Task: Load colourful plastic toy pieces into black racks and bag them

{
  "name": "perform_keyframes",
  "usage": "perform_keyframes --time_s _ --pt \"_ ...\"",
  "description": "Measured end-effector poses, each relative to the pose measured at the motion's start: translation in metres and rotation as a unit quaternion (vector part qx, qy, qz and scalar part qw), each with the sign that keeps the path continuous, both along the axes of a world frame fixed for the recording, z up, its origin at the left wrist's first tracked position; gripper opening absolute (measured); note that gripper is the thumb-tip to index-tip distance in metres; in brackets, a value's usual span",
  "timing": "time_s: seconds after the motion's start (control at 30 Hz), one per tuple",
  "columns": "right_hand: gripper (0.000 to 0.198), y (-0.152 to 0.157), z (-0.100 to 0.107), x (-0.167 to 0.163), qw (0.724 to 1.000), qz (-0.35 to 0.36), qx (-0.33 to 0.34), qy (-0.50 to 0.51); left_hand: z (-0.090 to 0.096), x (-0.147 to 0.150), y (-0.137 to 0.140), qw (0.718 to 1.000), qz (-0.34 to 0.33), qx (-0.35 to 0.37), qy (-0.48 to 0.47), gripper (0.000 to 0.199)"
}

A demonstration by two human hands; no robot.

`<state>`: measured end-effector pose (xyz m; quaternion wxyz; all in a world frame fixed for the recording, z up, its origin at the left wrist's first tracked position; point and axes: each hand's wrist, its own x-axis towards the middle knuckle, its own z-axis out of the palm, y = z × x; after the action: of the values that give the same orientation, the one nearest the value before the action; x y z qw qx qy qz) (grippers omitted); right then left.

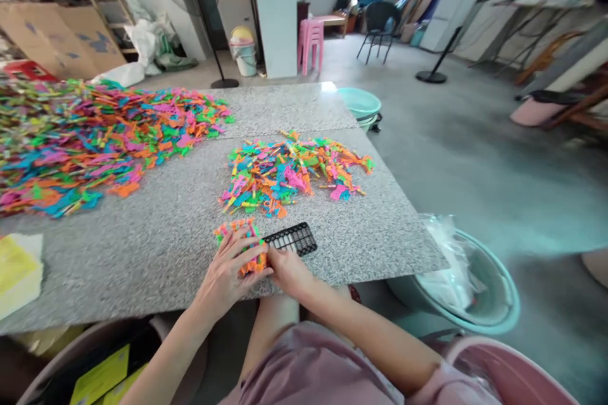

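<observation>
My left hand (232, 262) lies curved over a row of small neon plastic pieces (254, 261), its thumb at their near side. These pieces are orange, green, blue and pink and sit at the left part of a black slotted plastic rack (304, 238). Several slots at the rack's right end show no pieces. Beside it, my right hand (289, 271) is closed at the rack's near edge, fingertips against the row; what they pinch is hidden. Just beyond both hands, a loose pile of similar plastic pieces (297, 171) is spread on the speckled grey tabletop (361, 234).
A far larger heap of coloured pieces (99, 139) covers the table's left side. A yellow-and-white packet (19, 272) lies at the left edge. Tubs stand by the table: a teal one (510, 297) with clear bags, a pink one (517, 361) and a dark-filled one (156, 329).
</observation>
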<state>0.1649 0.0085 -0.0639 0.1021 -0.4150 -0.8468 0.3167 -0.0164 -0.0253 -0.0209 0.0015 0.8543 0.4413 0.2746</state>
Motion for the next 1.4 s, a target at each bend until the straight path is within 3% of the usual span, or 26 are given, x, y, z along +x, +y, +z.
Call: perform_keyframes --time_s 0.1,0.2,0.27,0.37,0.53,0.7,0.77,0.87,0.97,1.07,1.17,1.27,1.4 --pt "0.03 0.038 0.002 0.049 0.995 -0.088 0.051 0.01 -0.008 -0.004 0.003 1.0 -0.014 0.018 0.0 0.033" --pt "0.047 0.086 0.007 0.112 0.936 -0.295 0.167 -0.099 -0.012 -0.008 0.005 0.999 -0.02 0.031 0.004 0.034" --pt "0.052 0.103 0.005 0.144 0.916 -0.304 0.195 -0.176 -0.013 -0.008 0.005 0.999 -0.018 0.041 0.003 0.034" --pt "0.048 0.103 -0.006 0.163 0.925 -0.229 0.216 -0.214 -0.012 -0.008 0.004 0.999 -0.008 0.04 0.01 0.034" --pt "0.038 0.102 -0.009 0.139 0.928 -0.187 0.254 -0.199 -0.008 -0.005 0.004 0.999 0.0 0.033 0.003 0.032" --pt "0.036 0.139 0.012 0.09 0.935 -0.128 0.227 -0.24 -0.004 -0.005 0.005 1.0 0.0 0.023 0.001 0.032" --pt "0.038 0.14 0.021 0.085 0.938 -0.113 0.235 -0.23 -0.004 -0.005 0.004 1.0 -0.003 0.028 -0.001 0.03" --pt "0.027 0.112 0.026 0.102 0.949 -0.084 0.277 -0.126 -0.005 -0.004 0.002 1.0 -0.003 0.031 -0.003 0.031" --pt "0.021 0.068 0.016 0.14 0.95 -0.161 0.268 -0.013 -0.007 -0.003 0.001 1.0 0.002 0.015 -0.004 0.032" --pt "0.016 0.035 0.0 0.173 0.943 -0.233 0.226 -0.072 -0.007 -0.005 0.001 1.0 0.003 -0.001 -0.006 0.032" --pt "0.017 0.022 -0.009 0.182 0.935 -0.204 0.217 -0.191 -0.006 -0.006 0.001 1.0 0.004 -0.001 -0.008 0.032" --pt "0.02 0.027 -0.008 0.159 0.945 -0.197 0.19 -0.18 -0.004 -0.005 0.0 1.0 0.0 -0.009 -0.005 0.032" --pt "0.014 0.042 -0.007 0.084 0.986 -0.155 0.063 0.009 -0.001 -0.002 -0.002 1.0 0.004 -0.018 -0.001 0.032"
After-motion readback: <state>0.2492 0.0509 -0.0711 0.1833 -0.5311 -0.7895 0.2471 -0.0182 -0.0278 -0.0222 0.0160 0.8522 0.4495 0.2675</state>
